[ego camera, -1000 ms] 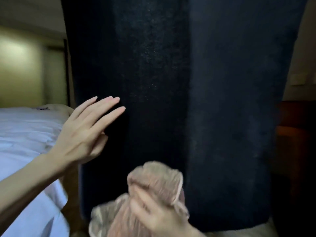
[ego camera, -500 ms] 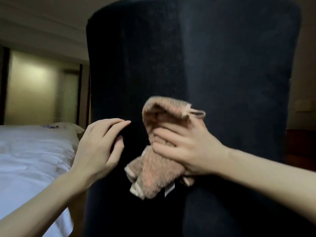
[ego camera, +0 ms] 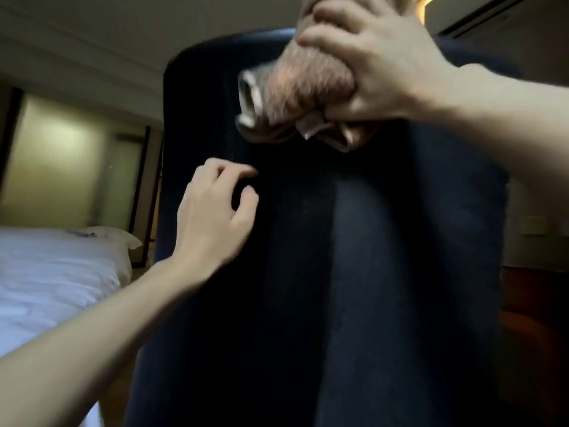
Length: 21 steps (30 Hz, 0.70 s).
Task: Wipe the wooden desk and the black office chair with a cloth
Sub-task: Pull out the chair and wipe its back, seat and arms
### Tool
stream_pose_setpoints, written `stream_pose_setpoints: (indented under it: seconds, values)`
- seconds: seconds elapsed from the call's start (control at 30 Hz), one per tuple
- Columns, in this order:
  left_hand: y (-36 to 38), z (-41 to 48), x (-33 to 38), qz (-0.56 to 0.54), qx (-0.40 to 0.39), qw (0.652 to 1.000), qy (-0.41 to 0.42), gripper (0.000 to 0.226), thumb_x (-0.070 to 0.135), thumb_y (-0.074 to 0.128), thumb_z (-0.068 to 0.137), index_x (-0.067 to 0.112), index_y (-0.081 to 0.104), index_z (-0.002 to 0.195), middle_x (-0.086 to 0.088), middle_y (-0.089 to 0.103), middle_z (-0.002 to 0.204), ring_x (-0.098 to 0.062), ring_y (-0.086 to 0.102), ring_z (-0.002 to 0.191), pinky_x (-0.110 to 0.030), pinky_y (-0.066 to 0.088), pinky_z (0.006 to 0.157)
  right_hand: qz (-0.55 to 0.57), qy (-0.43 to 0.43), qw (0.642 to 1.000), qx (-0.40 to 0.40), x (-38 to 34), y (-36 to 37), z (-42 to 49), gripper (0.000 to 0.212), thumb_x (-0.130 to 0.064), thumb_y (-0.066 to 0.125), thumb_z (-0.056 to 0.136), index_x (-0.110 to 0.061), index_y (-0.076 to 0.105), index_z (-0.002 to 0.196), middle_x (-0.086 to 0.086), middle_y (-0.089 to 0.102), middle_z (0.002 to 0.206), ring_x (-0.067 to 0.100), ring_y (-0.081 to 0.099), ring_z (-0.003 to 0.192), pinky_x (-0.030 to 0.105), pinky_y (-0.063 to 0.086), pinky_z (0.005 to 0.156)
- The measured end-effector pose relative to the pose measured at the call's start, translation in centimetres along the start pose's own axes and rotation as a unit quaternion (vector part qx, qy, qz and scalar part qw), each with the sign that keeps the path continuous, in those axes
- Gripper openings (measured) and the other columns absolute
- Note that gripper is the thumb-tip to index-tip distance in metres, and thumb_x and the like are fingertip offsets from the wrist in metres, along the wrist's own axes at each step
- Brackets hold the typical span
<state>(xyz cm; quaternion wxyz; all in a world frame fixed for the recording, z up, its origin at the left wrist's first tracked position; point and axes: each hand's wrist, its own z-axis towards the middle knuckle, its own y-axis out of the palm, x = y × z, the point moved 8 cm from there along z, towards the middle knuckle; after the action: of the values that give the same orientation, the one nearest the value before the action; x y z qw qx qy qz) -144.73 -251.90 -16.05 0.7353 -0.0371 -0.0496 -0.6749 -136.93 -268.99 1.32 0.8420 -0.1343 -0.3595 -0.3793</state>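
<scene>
right hand (ego camera: 378, 66) + cloth (ego camera: 301, 97): risen from low on chair (ego camera: 369, 272) back to its top | left hand (ego camera: 212, 217): fingers now curled

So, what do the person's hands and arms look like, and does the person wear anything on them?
Both are bare: the left hand and the right hand show no glove, ring or watch, and no sleeve shows anywhere within the frame.

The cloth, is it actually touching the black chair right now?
Cannot tell. The head view shows the cloth, gripped by the right hand, overlapping the chair, but motion blur hides any contact.
</scene>
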Motion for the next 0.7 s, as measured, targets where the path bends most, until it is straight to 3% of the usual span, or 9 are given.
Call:
stream_pose_setpoints:
  seconds: [0.1, 0.2, 0.23, 0.33, 0.4, 0.47, 0.53, 0.6, 0.7]
  values:
    - [0.4, 0.0, 0.1, -0.006, 0.001, 1.000, -0.022, 0.038, 0.031, 0.047, 0.092, 0.012, 0.069, 0.117, -0.006, 0.059, 0.118, -0.025, 0.056, 0.114, -0.031, 0.040, 0.095, 0.066, 0.098, 0.993, 0.014, -1.4, 0.8, -2.5, 0.070, -0.072, 0.056, 0.077, -0.030, 0.054, 0.133, 0.005, 0.061, 0.133, 0.035, 0.056, 0.123, 0.051, 0.045, 0.094]
    - [0.8, -1.8, -0.1, 0.005, -0.010, 1.000, -0.029, 0.022, 0.027, 0.044, 0.089, 0.012, 0.058, 0.096, -0.006, 0.055, 0.114, -0.026, 0.051, 0.109, -0.028, 0.036, 0.087, 0.091, 0.131, 0.987, -0.006, -7.5, 3.0, -10.0, 0.077, -0.057, 0.057, 0.066, -0.023, 0.056, 0.135, 0.007, 0.054, 0.143, 0.038, 0.046, 0.133, 0.053, 0.039, 0.097]
    - [0.8, -2.5, -0.1, 0.010, -0.018, 1.000, -0.018, 0.023, 0.027, 0.044, 0.088, 0.012, 0.059, 0.098, -0.006, 0.054, 0.116, -0.026, 0.051, 0.110, -0.031, 0.038, 0.088, 0.119, 0.127, 0.985, -0.010, -10.2, 3.4, -12.9, 0.082, -0.052, 0.061, 0.061, -0.020, 0.058, 0.137, 0.008, 0.053, 0.145, 0.039, 0.044, 0.134, 0.052, 0.039, 0.097]
    - [1.1, -5.2, 0.4, 0.033, -0.055, 0.997, 0.050, 0.041, 0.024, 0.052, 0.092, 0.012, 0.065, 0.129, -0.011, 0.054, 0.135, -0.029, 0.050, 0.125, -0.041, 0.042, 0.103, 0.189, 0.115, 0.975, -0.016, -18.2, 4.4, -20.6, 0.099, -0.040, 0.079, 0.038, -0.014, 0.065, 0.133, 0.013, 0.057, 0.145, 0.034, 0.042, 0.127, 0.055, 0.044, 0.092]
    - [1.2, -6.9, 0.4, 0.052, -0.058, 0.994, 0.072, 0.043, 0.021, 0.054, 0.095, 0.013, 0.063, 0.136, -0.012, 0.052, 0.142, -0.031, 0.048, 0.132, -0.042, 0.038, 0.108, 0.209, 0.069, 0.974, -0.049, -23.3, 5.2, -24.7, 0.103, -0.041, 0.080, 0.032, -0.017, 0.064, 0.130, 0.013, 0.058, 0.144, 0.032, 0.044, 0.125, 0.053, 0.042, 0.093]
    - [1.2, -7.9, 0.3, 0.075, -0.049, 0.993, 0.075, 0.044, 0.022, 0.055, 0.096, 0.013, 0.061, 0.139, -0.013, 0.052, 0.145, -0.031, 0.047, 0.135, -0.041, 0.035, 0.108, 0.237, -0.022, 0.968, -0.081, -28.6, 5.5, -28.2, 0.091, -0.042, 0.078, 0.045, -0.020, 0.057, 0.131, 0.010, 0.053, 0.147, 0.032, 0.051, 0.127, 0.056, 0.046, 0.094]
    - [1.3, -8.5, 0.2, 0.090, -0.051, 0.992, 0.074, 0.046, 0.024, 0.056, 0.096, 0.012, 0.059, 0.141, -0.014, 0.051, 0.147, -0.032, 0.046, 0.135, -0.041, 0.034, 0.108, 0.266, -0.111, 0.952, -0.100, -33.0, 5.3, -31.7, 0.065, -0.037, 0.070, 0.070, -0.019, 0.056, 0.131, 0.007, 0.052, 0.146, 0.033, 0.059, 0.124, 0.061, 0.048, 0.093]
    - [1.3, -8.8, 0.3, 0.095, -0.051, 0.991, 0.077, 0.046, 0.025, 0.056, 0.097, 0.012, 0.058, 0.141, -0.014, 0.050, 0.147, -0.032, 0.046, 0.134, -0.041, 0.034, 0.107, 0.273, -0.176, 0.937, -0.124, -35.6, 5.0, -33.8, 0.044, -0.027, 0.057, 0.089, -0.016, 0.057, 0.132, 0.003, 0.058, 0.142, 0.031, 0.059, 0.125, 0.071, 0.040, 0.100]
    - [1.2, -8.4, 0.3, 0.086, -0.053, 0.991, 0.088, 0.045, 0.024, 0.055, 0.097, 0.012, 0.058, 0.140, -0.014, 0.050, 0.147, -0.031, 0.046, 0.133, -0.041, 0.034, 0.106, 0.228, -0.281, 0.920, -0.152, -37.3, 5.0, -35.8, 0.041, -0.025, 0.044, 0.098, -0.017, 0.052, 0.138, 0.004, 0.053, 0.146, 0.030, 0.050, 0.134, 0.075, 0.032, 0.104]
